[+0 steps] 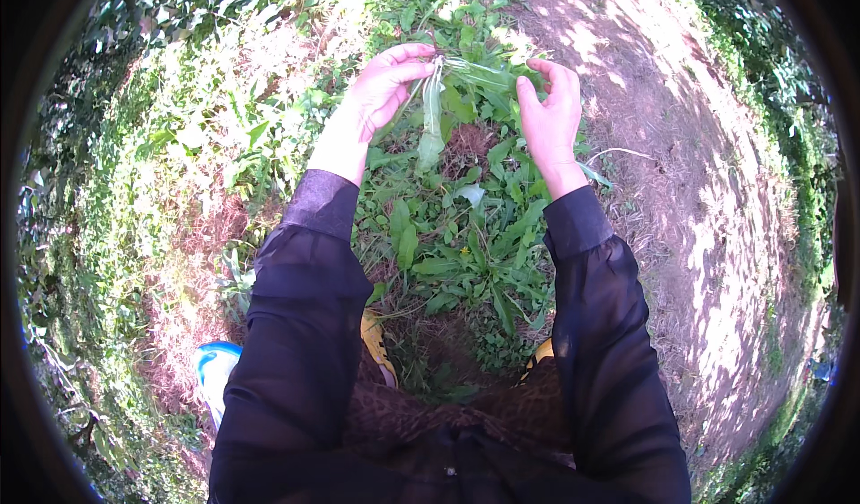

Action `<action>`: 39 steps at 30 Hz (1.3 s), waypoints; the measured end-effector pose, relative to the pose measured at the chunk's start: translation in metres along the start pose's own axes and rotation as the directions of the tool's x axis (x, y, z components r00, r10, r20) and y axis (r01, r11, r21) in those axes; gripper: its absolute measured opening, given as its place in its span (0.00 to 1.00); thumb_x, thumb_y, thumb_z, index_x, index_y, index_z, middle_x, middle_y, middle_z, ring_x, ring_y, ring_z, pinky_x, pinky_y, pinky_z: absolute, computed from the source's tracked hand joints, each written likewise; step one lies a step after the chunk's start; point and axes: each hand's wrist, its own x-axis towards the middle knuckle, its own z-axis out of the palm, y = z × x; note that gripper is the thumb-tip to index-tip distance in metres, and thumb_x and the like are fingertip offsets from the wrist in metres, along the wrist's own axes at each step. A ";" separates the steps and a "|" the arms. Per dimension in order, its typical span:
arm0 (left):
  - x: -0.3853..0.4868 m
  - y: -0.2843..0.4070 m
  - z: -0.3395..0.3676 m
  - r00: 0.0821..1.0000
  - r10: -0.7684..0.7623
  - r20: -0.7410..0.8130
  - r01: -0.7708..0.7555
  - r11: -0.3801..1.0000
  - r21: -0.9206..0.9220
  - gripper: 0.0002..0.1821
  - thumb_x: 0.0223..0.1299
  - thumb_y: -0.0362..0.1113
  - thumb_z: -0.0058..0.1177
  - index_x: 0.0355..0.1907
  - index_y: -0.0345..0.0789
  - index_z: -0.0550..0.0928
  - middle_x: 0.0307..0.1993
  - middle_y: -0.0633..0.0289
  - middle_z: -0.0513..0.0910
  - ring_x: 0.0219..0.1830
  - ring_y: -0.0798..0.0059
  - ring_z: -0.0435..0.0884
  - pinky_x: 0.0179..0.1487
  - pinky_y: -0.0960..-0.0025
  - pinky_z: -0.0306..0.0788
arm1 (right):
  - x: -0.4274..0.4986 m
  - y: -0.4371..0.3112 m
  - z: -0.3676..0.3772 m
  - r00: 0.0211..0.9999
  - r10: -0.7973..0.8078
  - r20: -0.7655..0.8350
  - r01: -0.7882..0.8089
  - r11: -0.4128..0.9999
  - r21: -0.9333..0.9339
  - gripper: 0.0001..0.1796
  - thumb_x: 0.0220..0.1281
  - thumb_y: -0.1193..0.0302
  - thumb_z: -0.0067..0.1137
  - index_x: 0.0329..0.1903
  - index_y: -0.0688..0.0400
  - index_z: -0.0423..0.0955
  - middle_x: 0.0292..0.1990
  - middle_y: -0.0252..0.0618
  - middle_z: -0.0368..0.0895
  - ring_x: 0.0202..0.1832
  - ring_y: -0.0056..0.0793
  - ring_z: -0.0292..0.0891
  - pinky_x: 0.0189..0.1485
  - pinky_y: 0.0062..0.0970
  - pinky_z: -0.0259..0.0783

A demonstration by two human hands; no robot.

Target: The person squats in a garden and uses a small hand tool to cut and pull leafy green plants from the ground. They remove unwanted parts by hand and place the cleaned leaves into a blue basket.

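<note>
My left hand (388,82) pinches the root end of an uprooted leafy weed (432,117) between thumb and fingers. Some of its long green leaves droop from the pinch. Another leaf (485,77) stretches sideways to my right hand (552,104), where its far end lies between the thumb and curled fingers. That leaf's tip is partly hidden by the hand. Both hands are raised above a patch of broad-leaved weeds (500,235) growing in front of me.
A dirt path (678,188) with dry litter and dappled light runs along the right. Sunlit low plants (181,134) cover the left side. A blue and white object (216,369) is beside my left arm. Yellow footwear (377,346) shows below my sleeves.
</note>
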 end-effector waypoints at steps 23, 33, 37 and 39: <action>0.014 -0.092 0.075 0.880 -0.407 -0.246 0.338 0.899 -0.280 0.13 0.57 0.31 0.54 0.46 0.36 0.75 0.39 0.61 0.80 0.40 0.71 0.78 0.51 0.63 0.73 | 0.018 0.050 -0.074 0.797 0.323 0.511 -0.170 0.931 -0.323 0.14 0.48 0.63 0.65 0.33 0.61 0.79 0.24 0.44 0.80 0.28 0.32 0.78 0.36 0.30 0.71; -0.005 -0.149 0.093 0.773 -0.596 -0.218 0.570 0.803 -0.174 0.12 0.58 0.33 0.52 0.45 0.36 0.77 0.39 0.62 0.80 0.40 0.70 0.78 0.51 0.63 0.73 | -0.015 0.166 -0.228 0.292 0.856 0.427 -0.061 0.462 -0.885 0.22 0.44 0.64 0.63 0.40 0.68 0.78 0.39 0.56 0.80 0.44 0.46 0.79 0.49 0.35 0.73; -0.013 -0.182 0.115 0.732 -0.663 -0.158 0.655 0.748 -0.105 0.12 0.58 0.33 0.52 0.46 0.36 0.77 0.38 0.62 0.81 0.39 0.71 0.79 0.50 0.64 0.73 | -0.067 0.207 -0.257 0.365 0.882 0.297 0.105 0.278 -0.955 0.20 0.51 0.69 0.56 0.48 0.62 0.76 0.43 0.52 0.80 0.46 0.41 0.79 0.48 0.36 0.74; -0.018 -0.187 0.130 0.712 -0.689 -0.140 0.687 0.723 -0.065 0.12 0.58 0.31 0.52 0.46 0.36 0.76 0.38 0.63 0.81 0.39 0.71 0.79 0.49 0.65 0.74 | -0.081 0.206 -0.260 0.457 0.865 0.208 0.064 0.202 -0.977 0.21 0.51 0.68 0.56 0.49 0.63 0.75 0.44 0.52 0.80 0.46 0.42 0.79 0.48 0.35 0.74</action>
